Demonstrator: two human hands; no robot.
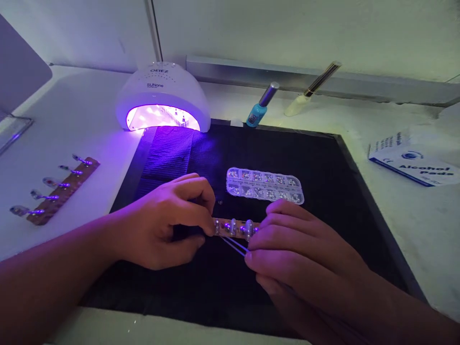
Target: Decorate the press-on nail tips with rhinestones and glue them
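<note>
My left hand (pixel 165 223) pinches the left end of a narrow brown strip (pixel 239 229) that carries several shiny nail tips. In my right hand (pixel 305 249) is a pair of thin tweezers (pixel 234 246); their points reach left to the strip's lower edge near my left fingertips. The right fingers also cover the strip's right end, and I cannot make out whether they touch it. Just beyond the hands, a clear divided case (pixel 265 187) of small rhinestones lies on the black mat (pixel 323 158).
A white nail lamp (pixel 163 93) glows purple at the back left. Another brown strip with nail tips (pixel 66 191) lies on the left. Behind the mat are a blue bottle (pixel 257 114) and a pale bottle (pixel 297 105). An alcohol pads box (pixel 413 160) sits at right.
</note>
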